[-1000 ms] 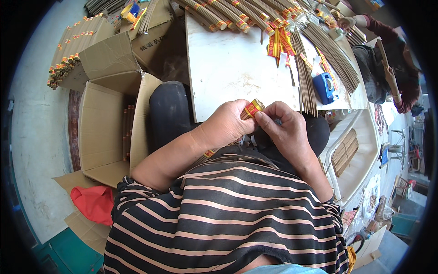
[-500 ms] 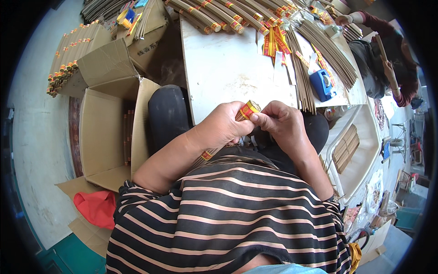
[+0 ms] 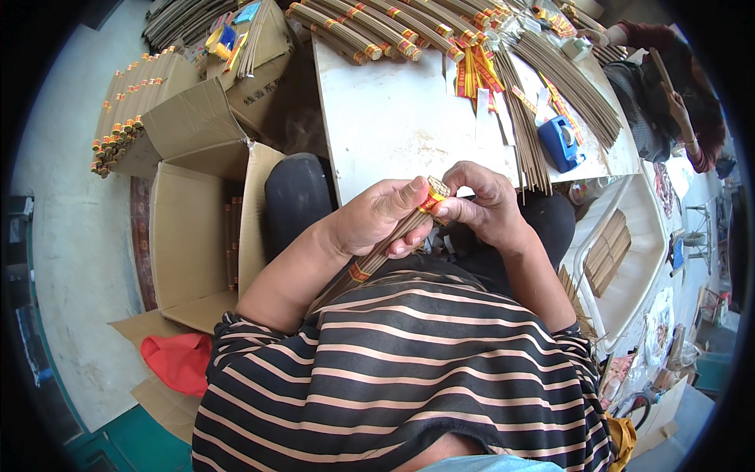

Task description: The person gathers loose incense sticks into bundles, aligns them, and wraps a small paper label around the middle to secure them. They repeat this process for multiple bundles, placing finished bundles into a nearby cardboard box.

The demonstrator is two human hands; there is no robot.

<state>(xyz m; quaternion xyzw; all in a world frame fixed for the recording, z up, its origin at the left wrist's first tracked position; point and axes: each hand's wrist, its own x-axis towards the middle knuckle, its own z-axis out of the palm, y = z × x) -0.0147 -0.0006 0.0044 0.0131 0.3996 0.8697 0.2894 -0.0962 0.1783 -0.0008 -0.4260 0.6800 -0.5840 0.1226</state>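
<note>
One stick bundle (image 3: 377, 256), lower end indistinct

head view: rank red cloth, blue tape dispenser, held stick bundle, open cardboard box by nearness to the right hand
1. Stick bundle: at the right hand, on its left
2. Blue tape dispenser: on the table, upper right
3. Open cardboard box: left side
4. Red cloth: lower left

You wear a black top (image 3: 377, 358), striped crosswise in thin pale pink; its short sleeves (image 3: 245, 340) end at eight and four o'clock. Dark trousers (image 3: 297, 190) show at ten and three o'clock, light-blue fabric (image 3: 495, 464) toward five. Your left hand (image 3: 381, 219) and right hand (image 3: 486, 206) are bare.
</note>
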